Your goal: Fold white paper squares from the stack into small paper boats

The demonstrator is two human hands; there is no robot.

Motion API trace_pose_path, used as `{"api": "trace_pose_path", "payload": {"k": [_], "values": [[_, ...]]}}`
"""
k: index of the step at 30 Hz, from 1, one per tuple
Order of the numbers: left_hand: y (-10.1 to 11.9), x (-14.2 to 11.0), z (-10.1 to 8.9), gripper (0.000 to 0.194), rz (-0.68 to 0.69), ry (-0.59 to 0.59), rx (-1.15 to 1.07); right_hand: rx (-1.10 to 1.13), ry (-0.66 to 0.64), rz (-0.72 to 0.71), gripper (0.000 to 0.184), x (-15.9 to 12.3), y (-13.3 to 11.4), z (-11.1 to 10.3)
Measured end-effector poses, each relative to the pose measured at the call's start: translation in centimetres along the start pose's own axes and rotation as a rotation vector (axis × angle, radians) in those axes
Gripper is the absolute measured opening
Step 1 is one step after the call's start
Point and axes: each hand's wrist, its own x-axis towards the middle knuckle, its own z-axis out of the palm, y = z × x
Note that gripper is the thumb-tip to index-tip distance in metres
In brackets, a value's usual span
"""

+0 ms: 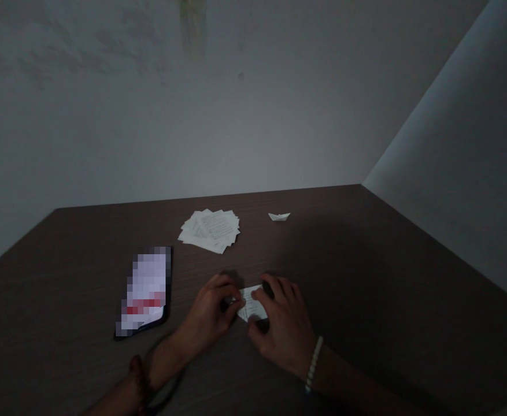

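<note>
A small piece of printed paper (253, 304) lies between my hands near the table's front, perhaps partly folded; its covered edges do not show. My left hand (212, 309) pinches its left corner between thumb and fingers. Over the right part curves my right hand (285, 323), thumb at the near edge and fingertips on the sheet and its far edge, gripping it. A small folded paper boat (279, 217) stands farther back, apart from both hands.
A fanned stack of printed paper slips (212, 231) rests toward the back of the brown table (387, 277). To the left of my left hand lies a phone (147, 292) with a lit, blurred screen. Walls (236, 127) border the table behind and at right.
</note>
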Motion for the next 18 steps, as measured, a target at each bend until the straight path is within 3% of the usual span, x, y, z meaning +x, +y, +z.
{"api": "trace_pose_path", "payload": {"k": [18], "values": [[-0.04, -0.09, 0.23, 0.008, 0.040, 0.026, 0.008, 0.039, 0.003, -0.006, 0.029, 0.15, 0.32, -0.10]]}}
